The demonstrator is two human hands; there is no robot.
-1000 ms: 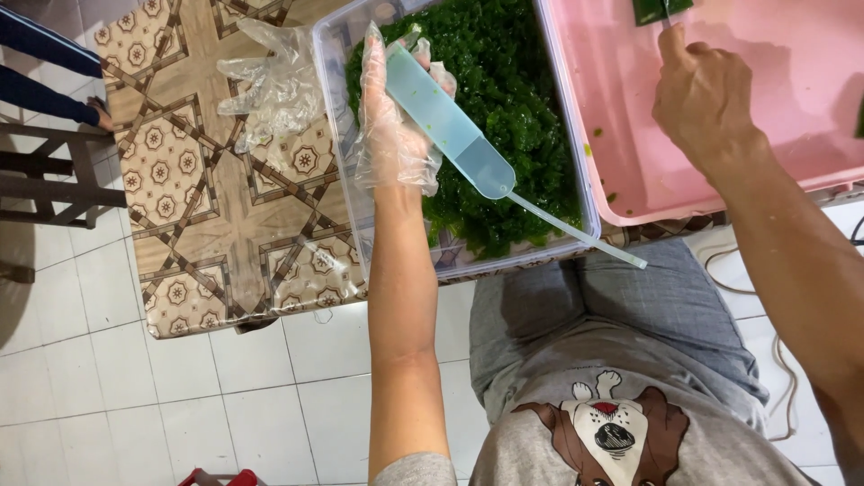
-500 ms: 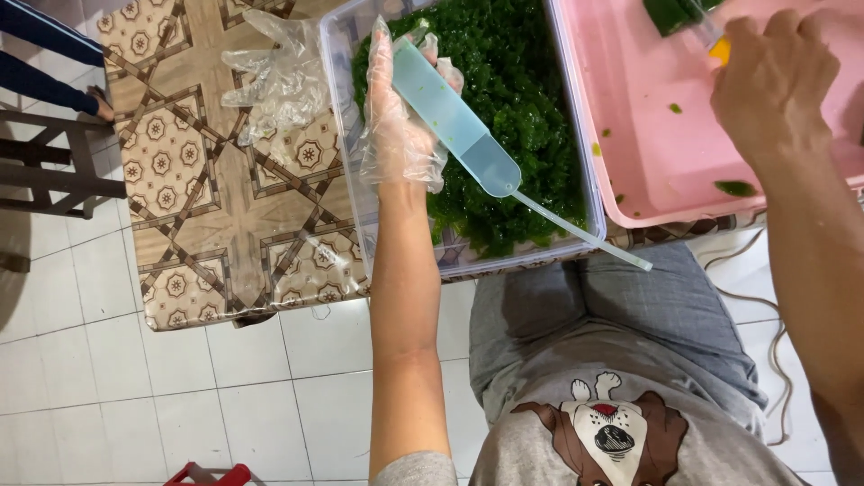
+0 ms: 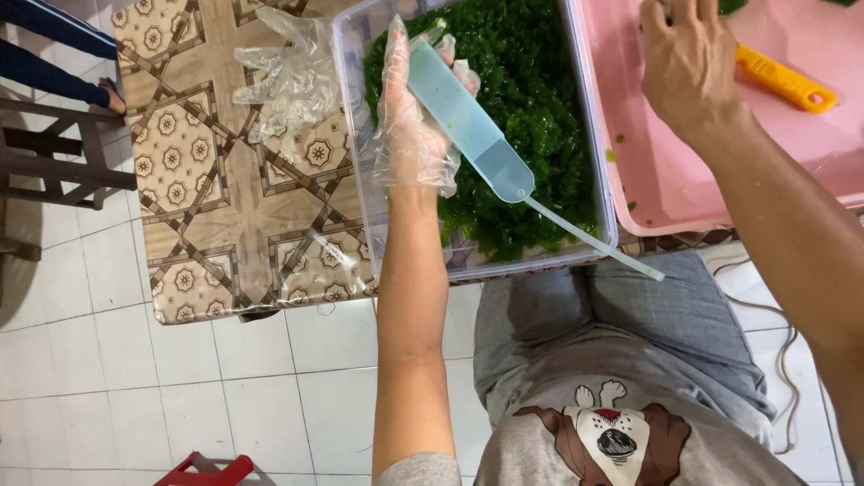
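My left hand [image 3: 414, 135], in a clear plastic glove, holds a long light-blue squeeze tube [image 3: 468, 126] over a clear plastic box [image 3: 360, 171]. The box is filled with chopped dark green matter [image 3: 531, 108]. The tube's thin clear nozzle [image 3: 594, 241] points down-right past the box's near rim, over my lap. My bare right hand [image 3: 688, 67] reaches into a pink tub [image 3: 810, 162], its fingertips cut off by the top edge. A yellow-handled tool [image 3: 783, 81] lies in the tub just right of that hand.
A spare crumpled clear glove [image 3: 288, 81] lies on the patterned table [image 3: 216, 225] left of the box. A dark wooden stool [image 3: 63, 162] and another person's leg [image 3: 54, 40] are at the left. A red object [image 3: 211, 470] sits on the tiled floor, a cable [image 3: 792, 360] at the right.
My right hand moved about inside the pink tub and now sits left of the yellow-handled tool, whose handle shows fully. My left hand and the blue tube have stayed put.
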